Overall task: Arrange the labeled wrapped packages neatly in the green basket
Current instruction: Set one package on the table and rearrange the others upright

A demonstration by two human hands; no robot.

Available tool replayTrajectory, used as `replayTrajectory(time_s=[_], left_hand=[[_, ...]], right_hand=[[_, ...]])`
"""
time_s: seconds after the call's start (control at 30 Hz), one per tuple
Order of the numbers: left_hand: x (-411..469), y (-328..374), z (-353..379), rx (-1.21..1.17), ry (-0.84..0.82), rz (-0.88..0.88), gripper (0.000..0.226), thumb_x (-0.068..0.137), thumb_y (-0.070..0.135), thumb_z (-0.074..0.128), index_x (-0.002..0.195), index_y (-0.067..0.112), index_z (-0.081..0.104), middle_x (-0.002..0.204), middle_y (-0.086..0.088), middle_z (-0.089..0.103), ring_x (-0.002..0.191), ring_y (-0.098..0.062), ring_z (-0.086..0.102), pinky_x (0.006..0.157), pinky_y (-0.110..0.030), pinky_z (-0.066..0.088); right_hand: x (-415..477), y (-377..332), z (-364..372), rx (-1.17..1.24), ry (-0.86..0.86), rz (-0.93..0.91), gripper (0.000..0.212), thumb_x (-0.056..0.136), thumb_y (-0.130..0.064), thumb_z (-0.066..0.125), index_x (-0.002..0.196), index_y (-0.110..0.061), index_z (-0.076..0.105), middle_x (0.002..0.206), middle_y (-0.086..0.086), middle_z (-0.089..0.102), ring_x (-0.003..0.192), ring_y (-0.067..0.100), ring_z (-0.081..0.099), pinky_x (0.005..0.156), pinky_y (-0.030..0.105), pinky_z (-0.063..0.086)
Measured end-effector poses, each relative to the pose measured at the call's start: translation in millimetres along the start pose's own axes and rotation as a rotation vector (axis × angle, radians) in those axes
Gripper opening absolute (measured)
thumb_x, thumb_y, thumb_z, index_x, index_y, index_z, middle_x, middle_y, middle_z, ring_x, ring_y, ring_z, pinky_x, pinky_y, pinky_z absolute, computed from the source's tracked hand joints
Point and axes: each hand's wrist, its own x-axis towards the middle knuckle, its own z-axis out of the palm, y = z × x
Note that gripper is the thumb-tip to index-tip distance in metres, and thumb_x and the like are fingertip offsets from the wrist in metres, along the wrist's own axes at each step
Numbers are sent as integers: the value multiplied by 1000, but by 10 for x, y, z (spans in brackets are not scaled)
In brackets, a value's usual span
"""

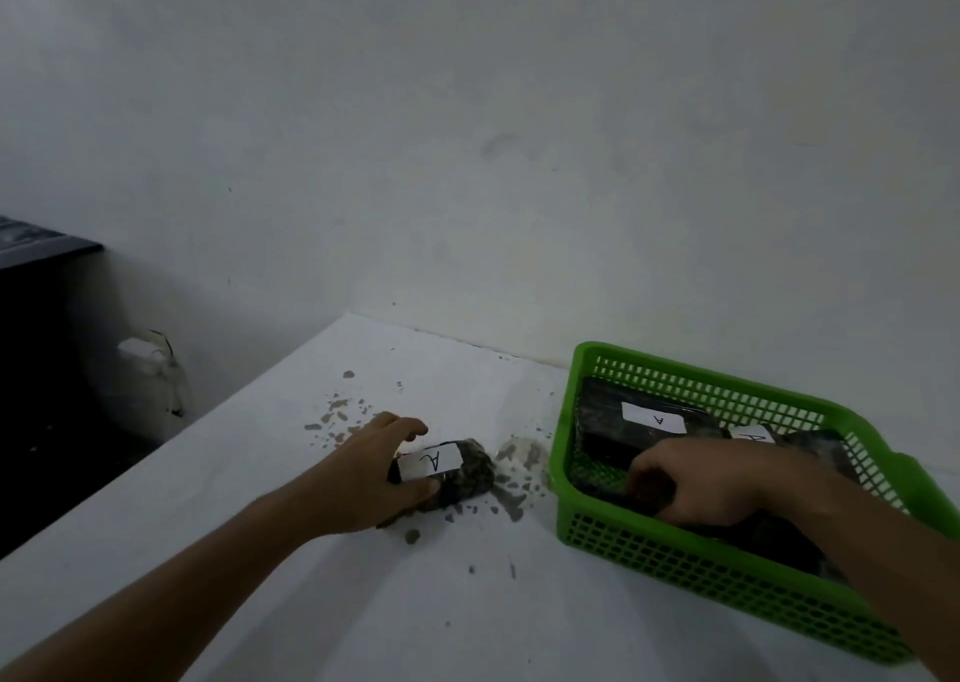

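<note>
A green plastic basket (675,567) stands on the white table at the right. Dark wrapped packages lie inside it; one at the back (613,421) shows a white label marked A, and a second label (750,437) peeks out behind my right hand. My right hand (701,478) is inside the basket, fingers curled on a dark package (774,536) near the front wall. On the table left of the basket lies another dark wrapped package (467,473) with an A label. My left hand (363,473) grips it from the left side.
The table (260,473) has chipped grey patches around the loose package. A pale lump (524,452) lies between that package and the basket. The wall runs close behind the table. The table's left edge drops to a dark floor, with dark furniture (36,276) at far left.
</note>
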Motion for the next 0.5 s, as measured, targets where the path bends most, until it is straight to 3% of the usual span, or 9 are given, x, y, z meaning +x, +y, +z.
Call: replayTrajectory(time_s=[0.13,0.27,0.4,0.5], left_hand=[[115,279,-131,-46,104,96,59,86,51,59,137,26,42,136,6,47,118,-8,46,96,-23,39],[281,637,-178,-106,212,216,48,87,47,59,130,29,49,125,13,52,112,0,48,90,-16,37],[418,974,-115,-137,202,329,42,87,43,60,126,29,53,120,16,54,108,5,47,82,-1,34],[525,1153,-43,-138,177,386,42,87,39,63,126,24,53,121,10,55,107,2,47,84,0,34]], right_hand=[[2,-14,29,-17,34,24,39,88,-28,68,126,-24,59,123,-2,63,106,16,60,87,31,51],[-77,42,-52,43,142,18,33,91,-33,64,122,-26,60,114,-3,64,95,14,59,80,27,48],[-184,143,-107,245,275,-4,27,90,-38,66,114,-27,63,101,-8,67,86,9,63,74,28,51],[-272,202,-104,391,360,-41,25,88,-40,68,109,-27,65,92,-8,71,76,5,67,68,26,53]])
